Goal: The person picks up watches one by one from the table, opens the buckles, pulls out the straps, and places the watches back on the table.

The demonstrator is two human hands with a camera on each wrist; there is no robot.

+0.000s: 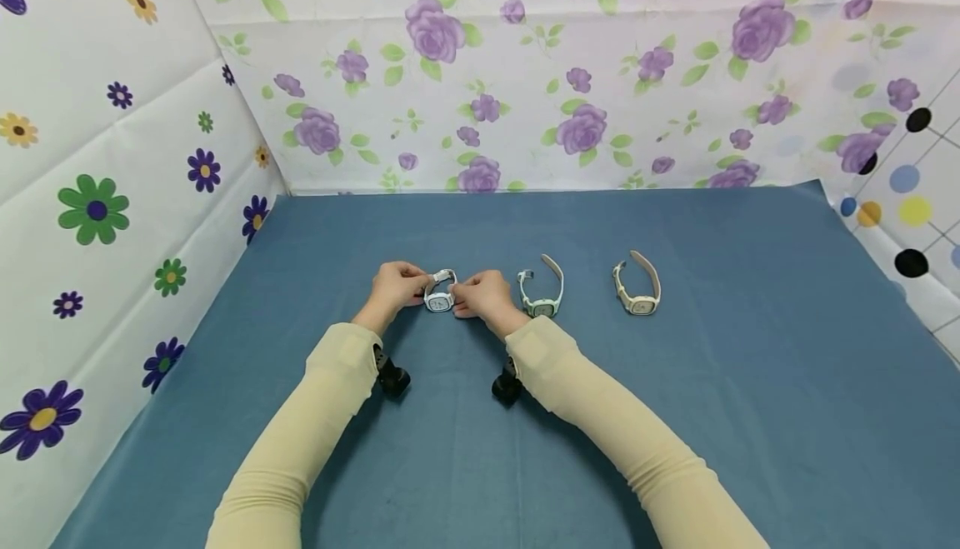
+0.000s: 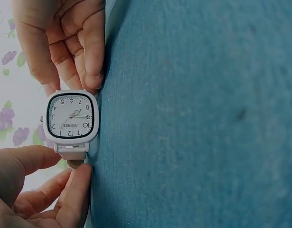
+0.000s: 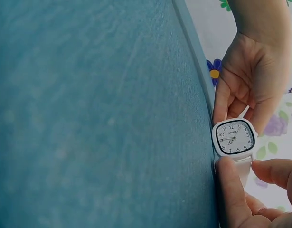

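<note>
Both hands hold a white wristwatch [image 1: 438,302] at the left of the row, its square dial turned up toward the head camera. My left hand [image 1: 393,289] pinches it from the left side; in the left wrist view, thumb and fingers of this hand [image 2: 46,190] meet at the strap beside the case. From the right, my right hand [image 1: 486,295] grips the opposite side, fingertips at the strap in the right wrist view. The watch face [image 3: 234,137] shows clearly there, with part of the strap hidden behind fingers.
A watch with a pale green case [image 1: 543,307] lies just right of the right hand, its strap spread open. Farther right is a beige watch [image 1: 642,305], also unfastened. Blue cloth [image 1: 750,416] covers the table, and flowered sheets [image 1: 525,74] stand behind and at the left.
</note>
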